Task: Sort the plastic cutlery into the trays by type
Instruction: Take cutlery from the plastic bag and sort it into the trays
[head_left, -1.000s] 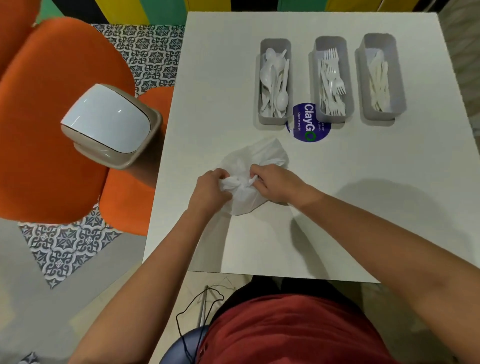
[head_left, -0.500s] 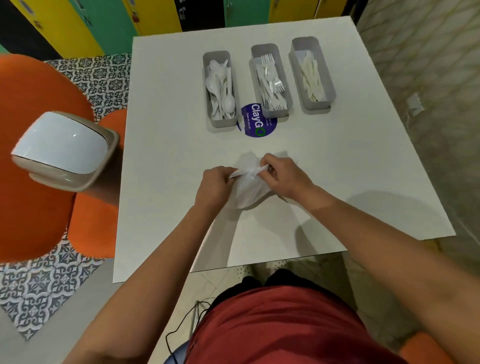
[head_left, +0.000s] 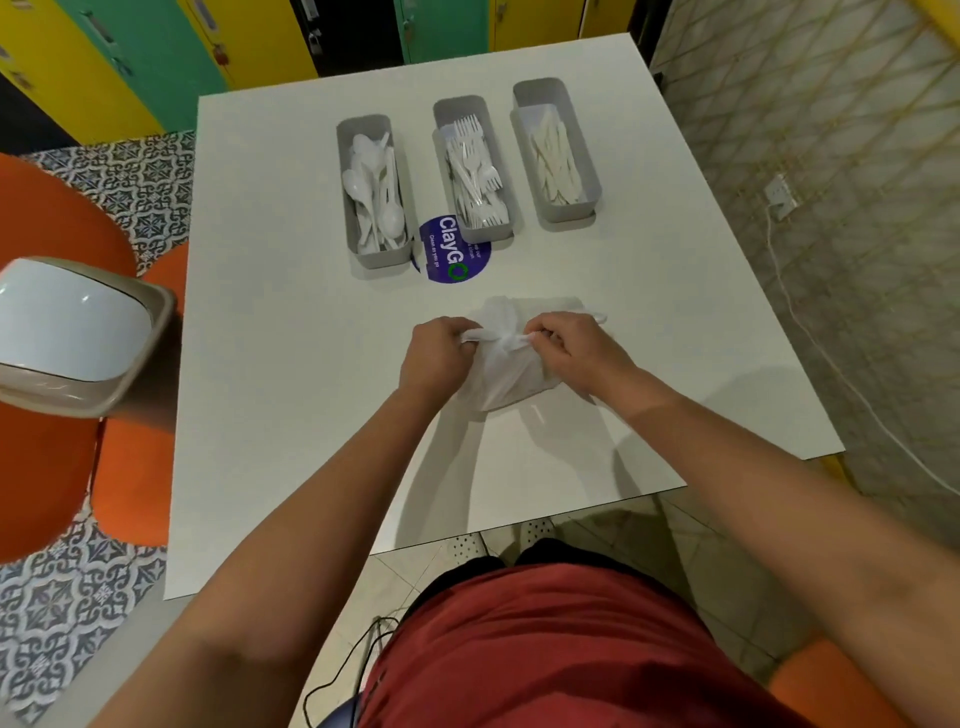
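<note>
White plastic bag (head_left: 501, 371) lies on the table (head_left: 291, 364) between a person's two hands, the left hand (head_left: 439, 353) pinching one twisted end of its top and the right hand (head_left: 576, 348) gripping the other. Beyond the knuckles stand three grey trays side by side: the spoon tray (head_left: 373, 192) ahead of the left hand, the fork tray (head_left: 475, 169) in the middle, the knife tray (head_left: 556, 156) ahead of the right hand. A round purple sticker (head_left: 452, 252) sits between the hands and the fork tray.

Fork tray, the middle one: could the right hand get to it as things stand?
Probably yes, but not at once: the right hand grips the plastic bag. Bare table lies between it and the fork tray.
</note>
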